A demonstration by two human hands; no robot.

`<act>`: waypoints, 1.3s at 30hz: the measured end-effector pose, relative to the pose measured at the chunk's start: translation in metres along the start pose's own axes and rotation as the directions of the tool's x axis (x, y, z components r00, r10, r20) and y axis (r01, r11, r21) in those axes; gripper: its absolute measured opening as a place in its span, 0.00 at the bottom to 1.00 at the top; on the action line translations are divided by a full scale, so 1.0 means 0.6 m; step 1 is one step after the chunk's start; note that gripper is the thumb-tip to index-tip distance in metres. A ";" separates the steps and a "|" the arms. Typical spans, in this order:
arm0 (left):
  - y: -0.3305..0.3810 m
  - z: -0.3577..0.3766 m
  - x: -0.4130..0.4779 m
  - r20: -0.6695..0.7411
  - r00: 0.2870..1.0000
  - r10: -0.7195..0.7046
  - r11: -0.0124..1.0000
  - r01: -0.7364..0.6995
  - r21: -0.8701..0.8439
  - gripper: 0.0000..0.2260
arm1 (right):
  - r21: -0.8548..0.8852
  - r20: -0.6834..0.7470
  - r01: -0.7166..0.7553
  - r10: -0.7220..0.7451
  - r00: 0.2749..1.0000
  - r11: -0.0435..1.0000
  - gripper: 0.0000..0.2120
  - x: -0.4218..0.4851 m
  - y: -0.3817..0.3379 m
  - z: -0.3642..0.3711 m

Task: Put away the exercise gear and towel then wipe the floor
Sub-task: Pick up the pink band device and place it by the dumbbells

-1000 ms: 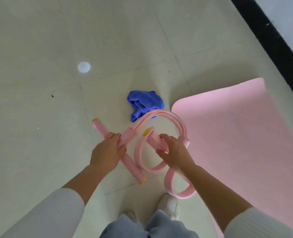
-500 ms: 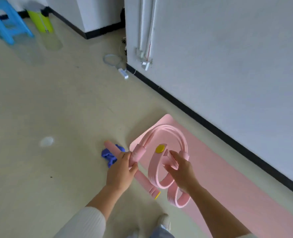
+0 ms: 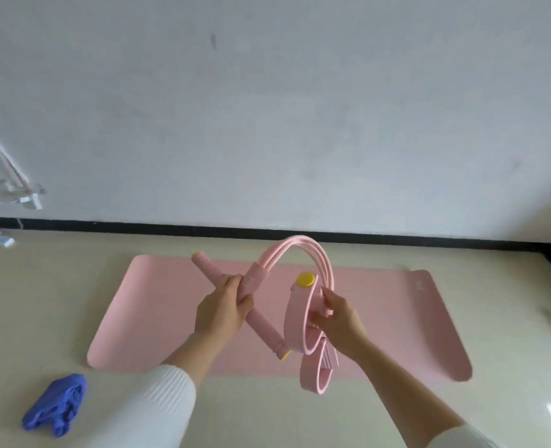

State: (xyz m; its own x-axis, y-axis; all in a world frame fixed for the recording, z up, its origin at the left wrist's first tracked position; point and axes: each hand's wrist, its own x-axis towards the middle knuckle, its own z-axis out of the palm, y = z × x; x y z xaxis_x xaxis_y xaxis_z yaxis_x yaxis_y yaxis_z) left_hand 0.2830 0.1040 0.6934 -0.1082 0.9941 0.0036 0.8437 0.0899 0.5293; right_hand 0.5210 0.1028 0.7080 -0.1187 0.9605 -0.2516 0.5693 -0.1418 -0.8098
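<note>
Pink elastic pull exerciser (image 3: 295, 315) is held up in both hands, in the air above the pink rectangular foam exercise mat (image 3: 157, 312). Its pink foam handle bar (image 3: 264, 329) lies on a slant. The long axis runs from a yellow end cap (image 3: 197, 254) pointing away to the left, toward the wall, down to a second yellow cap (image 3: 285, 354) pointing back toward the person on the right.

The left hand (image 3: 221, 307) has its grip wrapped round the middle of the bar. From there the pink rubber tubes (image 3: 301, 239) rise in an arch and come down on the right. The right hand (image 3: 339, 318) pinches the strap end where the tubes meet the flat pink foot loops (image 3: 329, 362), just below a round yellow button (image 3: 305, 280). The loops hang below that hand.

The mat lies flat on the beige floor (image 3: 267, 418), with its long side parallel to the black skirting board (image 3: 170, 228) under the white wall (image 3: 267, 108). A crumpled blue cloth towel (image 3: 56, 405) sits on the floor to the near left, apart from the mat's corner. A white ribbed sleeve (image 3: 157, 405) covers the left forearm.
</note>
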 end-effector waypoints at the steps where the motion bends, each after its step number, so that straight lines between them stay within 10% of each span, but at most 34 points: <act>1: 0.054 0.030 0.007 0.025 0.999 0.032 0.999 -0.032 -0.002 0.09 | 0.011 -0.036 -0.023 0.023 0.999 1.000 0.10 -0.013 0.032 -0.048; 20: 0.901 0.509 0.147 0.373 0.715 0.592 0.772 -0.635 -0.009 0.15 | 0.163 -0.547 -0.278 0.321 0.773 0.947 0.18 -0.128 0.510 -0.795; 39: 1.568 1.001 0.303 0.532 0.511 0.675 0.657 -0.745 -0.118 0.14 | 0.128 -0.627 -0.595 0.529 0.571 0.794 0.18 -0.036 0.919 -1.370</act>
State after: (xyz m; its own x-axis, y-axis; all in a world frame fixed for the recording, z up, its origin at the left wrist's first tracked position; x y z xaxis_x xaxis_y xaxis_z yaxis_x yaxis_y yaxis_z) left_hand 1.3732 0.4057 0.6822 0.7938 0.6011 -0.0923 0.5730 -0.6884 0.4447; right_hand 1.5062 0.2004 0.7027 0.7437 0.6239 -0.2401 0.4184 -0.7144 -0.5609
